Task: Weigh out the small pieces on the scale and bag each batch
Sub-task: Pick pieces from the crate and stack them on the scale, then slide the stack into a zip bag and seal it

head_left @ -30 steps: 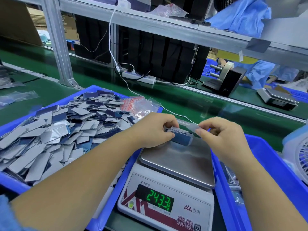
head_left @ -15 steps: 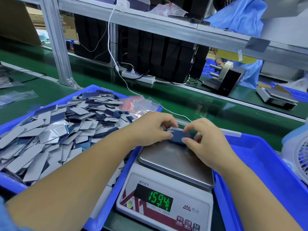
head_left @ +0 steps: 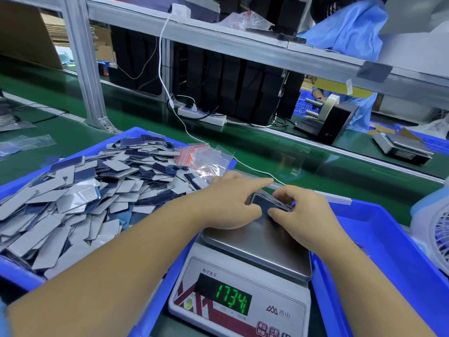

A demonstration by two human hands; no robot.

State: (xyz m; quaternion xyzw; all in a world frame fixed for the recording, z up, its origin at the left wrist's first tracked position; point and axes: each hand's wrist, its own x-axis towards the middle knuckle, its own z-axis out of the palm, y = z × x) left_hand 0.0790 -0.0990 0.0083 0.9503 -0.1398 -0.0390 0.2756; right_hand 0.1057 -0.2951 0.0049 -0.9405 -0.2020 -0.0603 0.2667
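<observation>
At nine o'clock, a blue tray [head_left: 14, 271] is heaped with the small pieces [head_left: 73, 198], flat grey and dark-blue tabs piled above its rim. At the tray's far corner, toward twelve o'clock, lies a sheaf of clear bags [head_left: 201, 156] with red strips.

In the centre, the left hand [head_left: 230, 203] grips the near-left end of a stack of pieces [head_left: 269, 203] standing on the far edge of the scale [head_left: 243, 283]. Its thumb is tucked under the stack's side and its forefinger lies straight along the top. At about one o'clock from it, the right hand [head_left: 301, 210] pinches the stack's other end between curled fingers [head_left: 283, 195] and thumb. The green readout shows 173.4.

To the right, at three o'clock, a second blue tray [head_left: 388, 239] stands beside the scale, with a small fan [head_left: 437, 229] at the frame's edge.

The main risk, as I judge it, is a false reading: both hands bear on the stack while it rests on the pan, so the figure may include their pressure and the batch could be bagged short or over. The stack also sits at the pan's far lip, so a slip of either pinch could fan the pieces off onto the counter [head_left: 267, 152].
</observation>
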